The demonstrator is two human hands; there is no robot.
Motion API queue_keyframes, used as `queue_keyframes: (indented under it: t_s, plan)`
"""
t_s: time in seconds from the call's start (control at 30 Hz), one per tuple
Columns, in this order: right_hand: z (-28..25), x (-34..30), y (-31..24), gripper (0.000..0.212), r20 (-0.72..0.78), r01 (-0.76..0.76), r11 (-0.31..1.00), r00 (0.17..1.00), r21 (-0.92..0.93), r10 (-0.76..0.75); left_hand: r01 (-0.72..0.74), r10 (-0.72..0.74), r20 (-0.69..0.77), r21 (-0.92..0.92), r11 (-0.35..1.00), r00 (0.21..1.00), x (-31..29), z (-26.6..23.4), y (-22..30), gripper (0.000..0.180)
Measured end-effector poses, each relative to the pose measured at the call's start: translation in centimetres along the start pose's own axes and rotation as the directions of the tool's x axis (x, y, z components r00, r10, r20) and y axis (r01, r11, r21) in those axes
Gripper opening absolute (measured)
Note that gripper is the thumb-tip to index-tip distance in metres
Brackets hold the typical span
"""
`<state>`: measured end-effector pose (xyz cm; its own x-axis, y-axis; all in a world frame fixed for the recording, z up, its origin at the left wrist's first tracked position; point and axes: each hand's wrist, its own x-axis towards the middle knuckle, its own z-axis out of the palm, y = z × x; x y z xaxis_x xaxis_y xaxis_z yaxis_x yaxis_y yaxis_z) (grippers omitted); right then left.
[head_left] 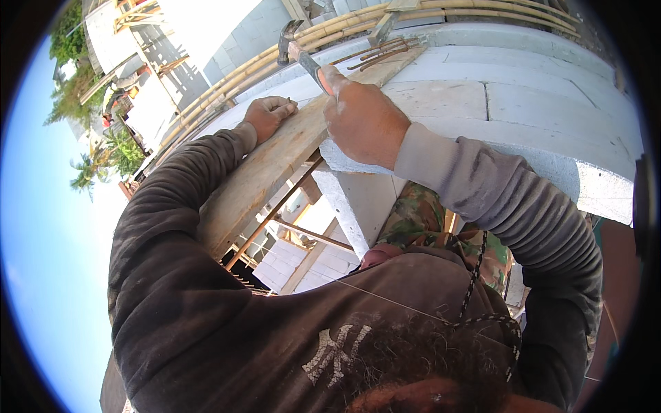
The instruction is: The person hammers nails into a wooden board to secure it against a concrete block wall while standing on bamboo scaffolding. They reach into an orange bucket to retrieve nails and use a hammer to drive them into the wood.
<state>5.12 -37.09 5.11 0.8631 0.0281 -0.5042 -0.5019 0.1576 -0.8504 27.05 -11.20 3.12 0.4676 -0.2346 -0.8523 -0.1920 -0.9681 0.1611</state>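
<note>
A claw hammer [308, 62] is in my right hand [365, 118], its fingers wrapped round the handle and its metal head tilted up and away. My left hand [268, 117] rests on a long wooden board [265, 180]. Thumb and forefinger are pinched together there on a small thin nail [292, 102], seen close to the board's far edge. The hammer head is in the air beyond my left hand, apart from the nail. The board slants from near left to far right, up against the pale blocks.
Pale wall blocks [441, 100] lie to the right of the board. Several bent rusty rebar ends [381, 55] stick out at its far end. Bamboo poles [248, 73] run along the far side. Under the board, rebar [277, 208] crosses an opening with a lower level below.
</note>
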Motion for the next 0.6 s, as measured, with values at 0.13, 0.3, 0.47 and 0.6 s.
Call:
queue_keyframes:
  t_s: [0.13, 0.3, 0.47, 0.6]
  plan:
    - [0.8, 0.0, -0.1, 0.055, 0.095, -0.066, 0.991, 0.992, -0.115, 0.077, 0.062, -0.062, 0.049, -0.013, 0.998, 0.997, 0.7, 0.0, -0.7, 0.026]
    - [0.7, -0.2, -0.6, 0.059, 0.174, -0.065, 0.982, 0.980, -0.178, 0.097, 0.076, -0.076, 0.038, 0.016, 0.997, 0.996, 0.3, 0.2, 0.2, 0.026]
    - [0.6, -0.1, -1.2, 0.057, 0.116, -0.063, 0.991, 0.990, -0.119, 0.076, 0.036, -0.038, 0.030, 0.073, 0.997, 0.999, 0.3, 0.0, 0.1, 0.027]
    - [1.4, 0.5, -0.7, 0.056, 0.162, -0.039, 0.979, 0.984, -0.201, 0.073, 0.071, -0.078, 0.040, 0.164, 0.984, 0.996, 0.3, -0.2, 0.8, 0.028]
